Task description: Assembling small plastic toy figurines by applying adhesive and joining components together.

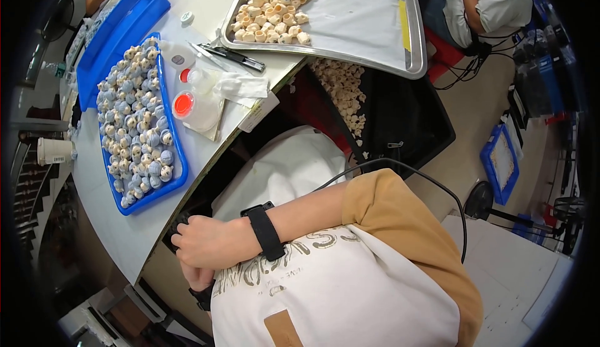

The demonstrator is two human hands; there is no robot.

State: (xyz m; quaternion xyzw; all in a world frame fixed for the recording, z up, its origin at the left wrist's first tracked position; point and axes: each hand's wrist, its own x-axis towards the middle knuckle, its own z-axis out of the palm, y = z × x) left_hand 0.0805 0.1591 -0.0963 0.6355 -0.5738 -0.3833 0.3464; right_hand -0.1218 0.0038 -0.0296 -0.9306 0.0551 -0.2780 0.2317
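My right hand (211, 242) is curled closed in front of my body, close to the table's edge, with a black band (267, 233) on the wrist. Beneath it, my left hand (197, 276) shows only in part; its fingers are hidden behind the right one, and the two hands touch or overlap. Whatever lies between them, if anything, is out of sight. Closest to the hands on the table is a blue tray (179, 188), filled with small light-blue and cream figures (134, 122). Neither hand touches this tray.
Small tubs with orange-red contents (183, 104), a crumpled white tissue (242, 87) and a black pen-like tool (234, 58) lie on the table. A metal tray (417, 59) of cream hollow pieces overhangs a black bin (431, 125). A black cable (431, 179) arcs past my arm. Other people sit nearby.
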